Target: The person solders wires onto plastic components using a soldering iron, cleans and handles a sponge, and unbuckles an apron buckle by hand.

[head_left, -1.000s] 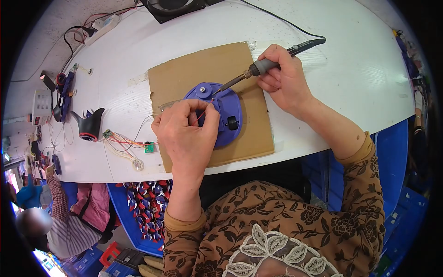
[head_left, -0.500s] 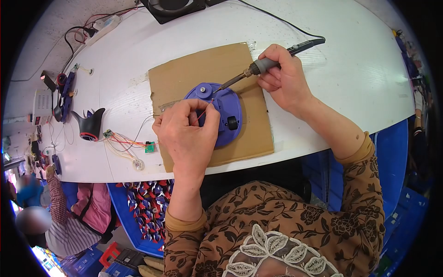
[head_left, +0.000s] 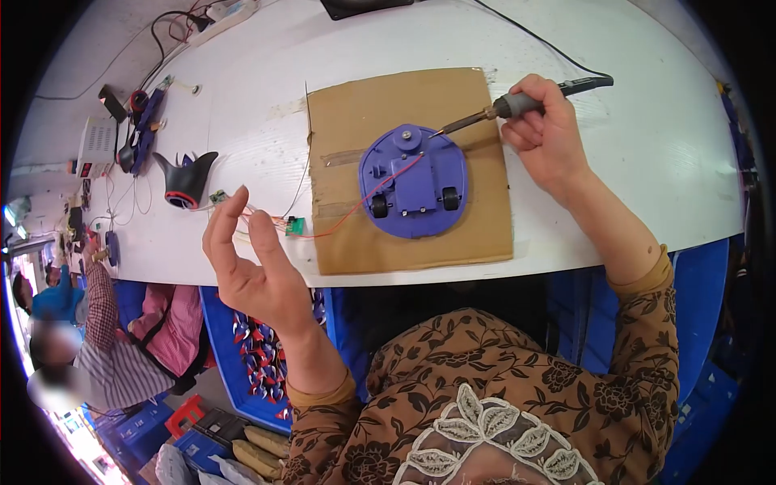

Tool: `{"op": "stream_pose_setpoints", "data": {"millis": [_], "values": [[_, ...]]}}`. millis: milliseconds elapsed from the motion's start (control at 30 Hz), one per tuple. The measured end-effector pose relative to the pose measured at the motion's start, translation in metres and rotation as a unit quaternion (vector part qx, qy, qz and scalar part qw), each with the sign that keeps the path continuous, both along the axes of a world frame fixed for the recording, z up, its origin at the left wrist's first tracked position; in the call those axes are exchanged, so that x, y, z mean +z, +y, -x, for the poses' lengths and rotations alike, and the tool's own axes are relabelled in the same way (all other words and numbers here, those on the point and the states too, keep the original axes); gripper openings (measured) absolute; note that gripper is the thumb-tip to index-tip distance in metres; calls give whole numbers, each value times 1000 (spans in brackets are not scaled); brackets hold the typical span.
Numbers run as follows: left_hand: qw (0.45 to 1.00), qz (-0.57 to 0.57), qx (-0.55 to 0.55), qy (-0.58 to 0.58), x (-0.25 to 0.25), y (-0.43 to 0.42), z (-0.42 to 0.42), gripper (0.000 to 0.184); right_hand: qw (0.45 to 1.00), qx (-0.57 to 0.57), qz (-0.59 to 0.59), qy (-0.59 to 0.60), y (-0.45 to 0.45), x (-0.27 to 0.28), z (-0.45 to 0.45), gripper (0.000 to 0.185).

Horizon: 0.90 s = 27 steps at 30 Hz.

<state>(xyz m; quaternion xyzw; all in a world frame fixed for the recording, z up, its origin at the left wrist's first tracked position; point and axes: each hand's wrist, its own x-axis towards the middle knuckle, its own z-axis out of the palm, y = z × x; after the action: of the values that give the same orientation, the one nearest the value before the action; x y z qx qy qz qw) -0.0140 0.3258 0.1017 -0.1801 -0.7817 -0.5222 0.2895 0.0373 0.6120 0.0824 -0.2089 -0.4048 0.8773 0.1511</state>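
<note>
My right hand grips a soldering iron, its tip close to the round boss at the top of a purple plastic base. Two black wheels show on the base, which lies on a cardboard sheet. A red wire runs from a small green circuit board to a point on the base below the boss. My left hand is raised beside the board, fingers apart, holding nothing. It partly hides the thin wires around the board.
A black, red-rimmed plastic shell stands left on the white table. Behind it are a white power unit and purple parts. A blue bin of small red, white and blue pieces sits below the edge. Other people are at left.
My left hand has let go of the red wire and moved left and down, uncovering the base. The iron's tip remains near the boss. The whole view has shifted somewhat.
</note>
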Motion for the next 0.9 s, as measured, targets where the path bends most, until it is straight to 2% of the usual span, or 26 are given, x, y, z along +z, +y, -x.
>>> {"op": "stream_pose_setpoints", "data": {"millis": [33, 133, 267, 333, 400, 433, 533, 633, 733, 900], "values": [[1000, 13, 17, 0, -1, -6, 0, 26, 1000, -4, 4, 6, 1, 0, 0, 17], [988, 144, 45, 19, 1, -1, 4, 29, 1000, -2, 1, 26, 9, 4, 7, 16], [976, 215, 38, -8, -10, 18, 61, 38, 999, 19, 4, 38, 10, 13, 14, 15], [964, 251, 60, -60, -23, 31, 105, 39, 999, 25, -6, 45, 8, 22, 17, 15], [948, 279, 7, -152, -21, 47, 125, 34, 998, 12, 17, 58, 7, 21, 18, 15], [937, 289, -18, -195, -21, 52, 131, 32, 997, 8, 26, 68, 5, 18, 18, 16], [955, 259, -9, -141, -31, 52, 142, 32, 996, -10, 52, 73, 4, 8, 21, 17], [951, 282, -1, -124, -37, 47, 143, 30, 997, 8, 32, 73, 1, 5, 20, 17], [958, 259, 8, -125, -33, 47, 140, 26, 997, 9, 45, 62, -3, 5, 18, 17], [946, 302, -1, -115, -27, 49, 135, 16, 996, 14, 51, 76, -6, 6, 15, 18]]}}
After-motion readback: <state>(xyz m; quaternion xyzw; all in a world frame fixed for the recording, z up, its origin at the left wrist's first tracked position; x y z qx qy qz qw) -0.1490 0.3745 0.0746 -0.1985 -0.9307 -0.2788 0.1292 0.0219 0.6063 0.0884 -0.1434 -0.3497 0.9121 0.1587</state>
